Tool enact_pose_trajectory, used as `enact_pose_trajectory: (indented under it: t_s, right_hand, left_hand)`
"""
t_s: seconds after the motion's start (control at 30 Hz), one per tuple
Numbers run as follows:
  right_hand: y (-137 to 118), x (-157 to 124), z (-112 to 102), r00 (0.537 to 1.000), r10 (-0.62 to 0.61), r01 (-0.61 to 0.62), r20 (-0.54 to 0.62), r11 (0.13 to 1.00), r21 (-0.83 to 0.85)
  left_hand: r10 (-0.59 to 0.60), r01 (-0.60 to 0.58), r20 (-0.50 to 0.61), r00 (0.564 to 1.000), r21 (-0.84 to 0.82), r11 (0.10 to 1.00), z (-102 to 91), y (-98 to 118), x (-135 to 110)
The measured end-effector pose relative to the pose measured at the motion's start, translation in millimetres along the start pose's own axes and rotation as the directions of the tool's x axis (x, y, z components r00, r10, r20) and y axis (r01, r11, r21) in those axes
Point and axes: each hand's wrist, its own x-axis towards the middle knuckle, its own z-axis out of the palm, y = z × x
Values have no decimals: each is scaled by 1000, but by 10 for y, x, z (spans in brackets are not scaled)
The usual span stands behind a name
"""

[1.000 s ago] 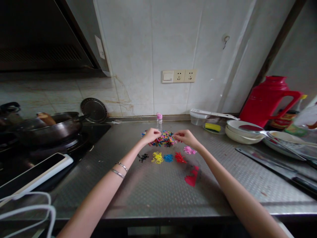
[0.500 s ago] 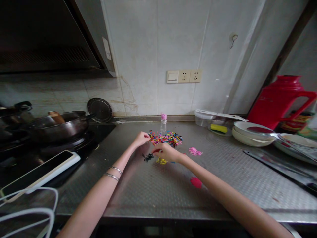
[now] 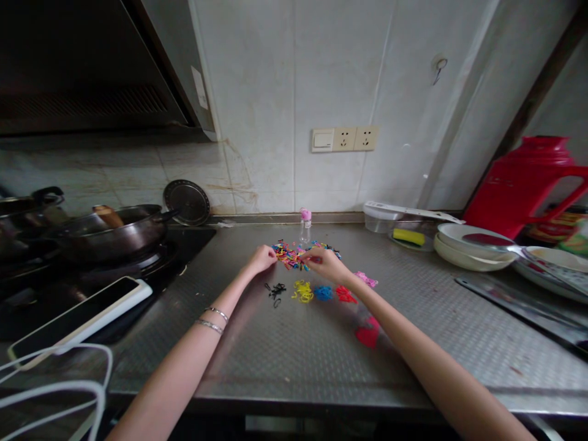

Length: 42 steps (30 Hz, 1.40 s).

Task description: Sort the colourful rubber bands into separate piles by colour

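Note:
A mixed heap of small coloured rubber bands [image 3: 289, 254] lies on the steel counter. At its left edge my left hand [image 3: 263, 259] is closed, fingertips together; what they hold is too small to make out. My right hand [image 3: 328, 264] reaches over the heap's right part, fingers pinched down at the bands. Nearer to me sit sorted little piles: black bands [image 3: 276, 290], yellow bands [image 3: 302, 291], blue bands [image 3: 323, 293], red bands [image 3: 345, 294] and pink bands [image 3: 366, 279], the last partly behind my right wrist. Behind the heap stands a clear bottle with a pink cap [image 3: 305, 215].
A heart-shaped red piece [image 3: 367, 334] lies by my right forearm. On the left are a pan [image 3: 124, 236] on the stove and a white device [image 3: 96, 318] with cables. Bowls [image 3: 468, 257], a knife [image 3: 519, 309] and a red thermos [image 3: 514, 184] occupy the right.
My right hand has moved up and away from the black and yellow piles to the mixed heap, uncovering the blue and red piles. My left hand stays at the heap's left edge.

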Motion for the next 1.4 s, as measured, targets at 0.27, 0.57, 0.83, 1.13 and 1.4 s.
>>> enact_pose_trajectory:
  t_s: [0.27,0.57,0.83,1.13,1.4]
  right_hand:
    - [375,-56,-308,967,193,-214,-164,969,-122]
    - [562,-96,-438,961,217,-251,-172,943,-217]
    - [662,-151,-595,954,297,-257,30,869,-423]
    - [700,-183,-560,915,383,-271,131,820,-504]
    - [773,-184,-525,906,408,-298,114,805,-512]
  left_hand:
    - [-58,54,-11,998,-225,973,-87,47,26]
    - [-72,86,50,996,-364,927,-181,470,-100]
    - [398,-382,101,912,-147,913,309,1392,-442]
    - [490,-501,188,851,12,866,579,1660,-739]
    - [376,-365,39,926,-164,916,358,1359,-401]
